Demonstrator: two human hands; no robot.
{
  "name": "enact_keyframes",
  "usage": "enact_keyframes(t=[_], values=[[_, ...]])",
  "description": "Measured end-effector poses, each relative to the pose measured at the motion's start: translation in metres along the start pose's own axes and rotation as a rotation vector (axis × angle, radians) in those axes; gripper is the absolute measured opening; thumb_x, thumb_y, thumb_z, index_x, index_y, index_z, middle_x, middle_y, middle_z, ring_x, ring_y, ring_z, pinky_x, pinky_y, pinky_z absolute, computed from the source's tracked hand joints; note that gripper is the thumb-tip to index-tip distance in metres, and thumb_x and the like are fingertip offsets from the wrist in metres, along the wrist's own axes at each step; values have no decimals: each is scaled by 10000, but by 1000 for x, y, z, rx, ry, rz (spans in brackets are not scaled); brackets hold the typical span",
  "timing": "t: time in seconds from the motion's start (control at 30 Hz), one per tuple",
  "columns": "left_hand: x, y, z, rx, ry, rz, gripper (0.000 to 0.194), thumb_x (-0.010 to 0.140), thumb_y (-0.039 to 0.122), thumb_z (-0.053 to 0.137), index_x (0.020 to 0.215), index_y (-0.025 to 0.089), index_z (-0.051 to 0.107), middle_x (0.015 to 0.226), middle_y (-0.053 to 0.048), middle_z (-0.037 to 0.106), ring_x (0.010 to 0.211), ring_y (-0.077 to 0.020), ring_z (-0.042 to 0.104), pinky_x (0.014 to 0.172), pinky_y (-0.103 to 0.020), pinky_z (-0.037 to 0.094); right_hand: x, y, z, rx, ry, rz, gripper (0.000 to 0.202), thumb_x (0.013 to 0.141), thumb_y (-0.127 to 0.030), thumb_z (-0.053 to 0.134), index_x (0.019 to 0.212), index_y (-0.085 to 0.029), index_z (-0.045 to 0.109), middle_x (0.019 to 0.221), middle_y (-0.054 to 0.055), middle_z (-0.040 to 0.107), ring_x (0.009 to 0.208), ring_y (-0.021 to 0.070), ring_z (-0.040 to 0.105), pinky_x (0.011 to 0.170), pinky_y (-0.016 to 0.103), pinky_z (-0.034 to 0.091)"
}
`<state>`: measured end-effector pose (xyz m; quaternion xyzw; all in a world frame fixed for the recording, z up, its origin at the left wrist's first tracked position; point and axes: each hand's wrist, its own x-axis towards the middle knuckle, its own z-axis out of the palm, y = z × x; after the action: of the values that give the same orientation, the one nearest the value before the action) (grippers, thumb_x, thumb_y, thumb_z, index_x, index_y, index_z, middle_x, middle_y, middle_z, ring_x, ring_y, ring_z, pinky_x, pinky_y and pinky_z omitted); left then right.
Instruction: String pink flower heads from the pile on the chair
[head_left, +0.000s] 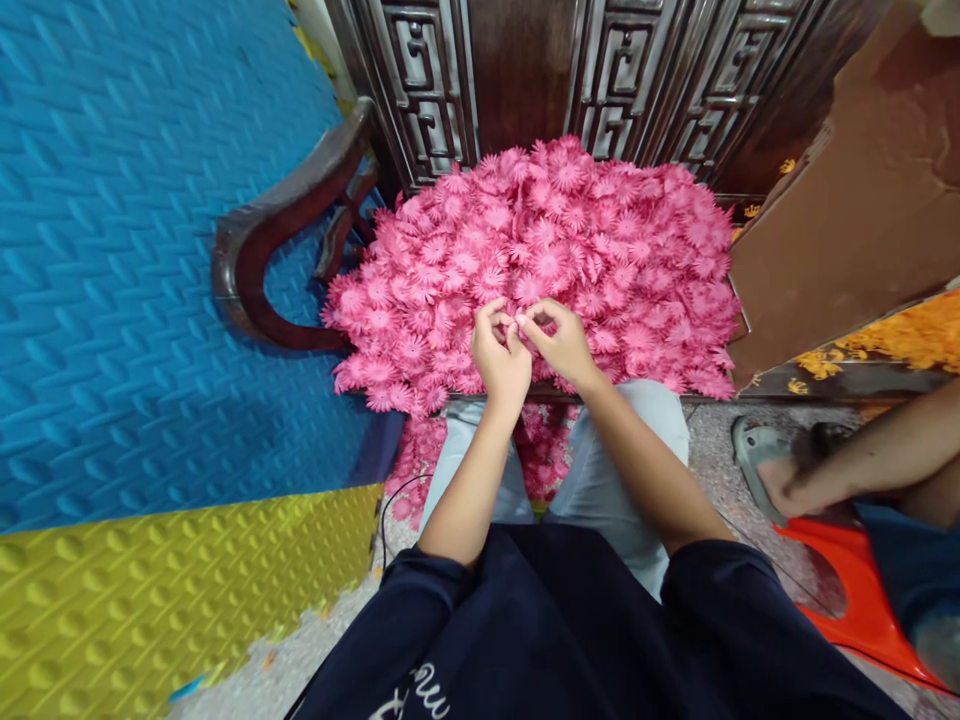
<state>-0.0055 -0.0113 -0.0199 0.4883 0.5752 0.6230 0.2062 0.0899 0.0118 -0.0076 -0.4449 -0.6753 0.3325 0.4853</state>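
Note:
A broad heap of pink artificial flower heads (pixel 547 262) lies on a dark wooden bench. Over its front part, my left hand (pixel 501 352) and my right hand (pixel 559 340) meet at the fingertips. Both hands are closed in a pinch, thumb against fingers. Whatever is between the fingertips is too small to make out. The nearest flowers lie just beyond and below my fingers.
A curved wooden armrest (pixel 277 195) stands left, against blue matting (pixel 112 250) with yellow matting (pixel 187 590) nearer. At right are a cardboard sheet (pixel 847 200), orange flowers (pixel 907 332), a person's sandalled foot (pixel 780 485) and an orange-red stool (pixel 862 580).

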Motion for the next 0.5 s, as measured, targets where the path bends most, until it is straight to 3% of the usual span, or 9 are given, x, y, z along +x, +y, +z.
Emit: enact_keyframes(t=[0.17,0.37,0.5], values=[[4,7,-6,-51,10,14,292,745,100,546,1022,192,535,758,14,595,680,-109,492,689,-234,394,3,-3,-3,230,-78,95,114,758,-304,595,820,-208,596,862,6,628,804,135,576,786,275,439],[1,15,-4,-236,-26,-65,316,713,127,620,1002,211,526,726,30,621,624,-91,494,655,-223,396,7,0,-7,523,20,319,62,681,-257,590,647,-205,596,671,-43,574,666,98,510,687,238,421],[-2,16,0,-320,-60,-114,308,704,152,635,987,212,529,696,40,611,589,-81,483,617,-218,377,9,3,-10,728,62,510,61,629,-236,604,635,-196,558,637,-57,546,609,78,475,624,222,399]])
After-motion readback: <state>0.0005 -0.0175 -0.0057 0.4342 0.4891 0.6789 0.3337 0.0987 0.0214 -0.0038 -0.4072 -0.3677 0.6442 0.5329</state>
